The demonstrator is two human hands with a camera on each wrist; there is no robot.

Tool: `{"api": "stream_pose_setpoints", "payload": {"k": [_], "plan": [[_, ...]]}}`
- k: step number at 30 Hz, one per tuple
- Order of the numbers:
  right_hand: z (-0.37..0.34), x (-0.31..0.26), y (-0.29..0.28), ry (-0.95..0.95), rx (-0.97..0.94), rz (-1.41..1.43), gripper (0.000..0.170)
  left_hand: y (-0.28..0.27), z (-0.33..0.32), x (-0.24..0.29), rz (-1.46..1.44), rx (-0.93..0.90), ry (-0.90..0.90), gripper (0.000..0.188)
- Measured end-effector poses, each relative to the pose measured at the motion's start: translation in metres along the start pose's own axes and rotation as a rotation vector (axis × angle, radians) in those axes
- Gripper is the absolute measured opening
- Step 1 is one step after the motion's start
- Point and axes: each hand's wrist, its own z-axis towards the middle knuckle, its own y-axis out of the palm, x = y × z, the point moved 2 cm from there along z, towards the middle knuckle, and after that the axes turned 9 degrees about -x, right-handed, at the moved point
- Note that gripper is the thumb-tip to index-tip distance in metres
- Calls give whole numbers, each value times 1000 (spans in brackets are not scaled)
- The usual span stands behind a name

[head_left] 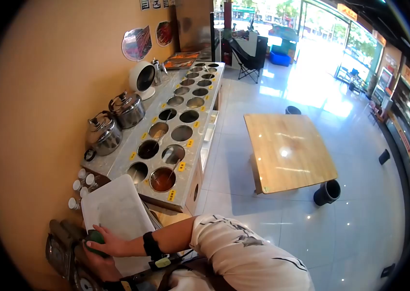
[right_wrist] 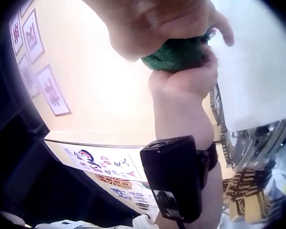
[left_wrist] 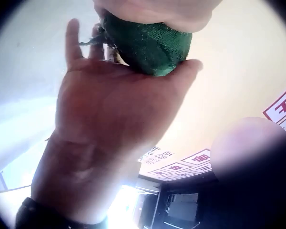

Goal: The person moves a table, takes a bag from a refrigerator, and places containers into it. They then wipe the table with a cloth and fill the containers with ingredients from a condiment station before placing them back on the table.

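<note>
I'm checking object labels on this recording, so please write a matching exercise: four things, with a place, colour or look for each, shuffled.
1. Cloth bundle
2. Folding chair
3. Table
4. Two kettles

A. Light brown, flat-topped
B. Shiny metal
C. Held by the left hand and right hand
D. Black

Pairs: 1-C; 2-D; 3-A; 4-B

Eatery, by its sauce counter [head_left: 166,140]

Tan wall [head_left: 45,97], tiled floor [head_left: 229,165], wooden table [head_left: 292,138]
</note>
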Motion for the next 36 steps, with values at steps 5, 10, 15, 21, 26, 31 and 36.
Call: {"api": "stream_pose_setpoints", "payload": {"k": [5, 10, 15, 21, 26, 31, 36], "plan": [[1, -24, -15, 47, 11, -58, 59, 4, 2, -6, -59, -173, -194, 45], [13, -7, -15, -54, 92, -162, 42, 50, -37, 5, -19, -149, -358, 46], [12, -15, -29, -38, -31, -201, 41, 64, -53, 0, -37, -191, -348, 46], [21, -7, -47, -4, -655, 530, 65, 52, -53, 0, -390, -242, -404, 46], [17, -46, -66, -87, -788, 616, 69, 57, -51, -3, -582, -272, -577, 46], [21, -44, -58, -121, -751, 506, 26, 42, -44, 3, -393, -272, -683, 42], [26, -30, -48, -95, -599, 257, 26, 34, -36, 0, -50, -247, -792, 26]]}}
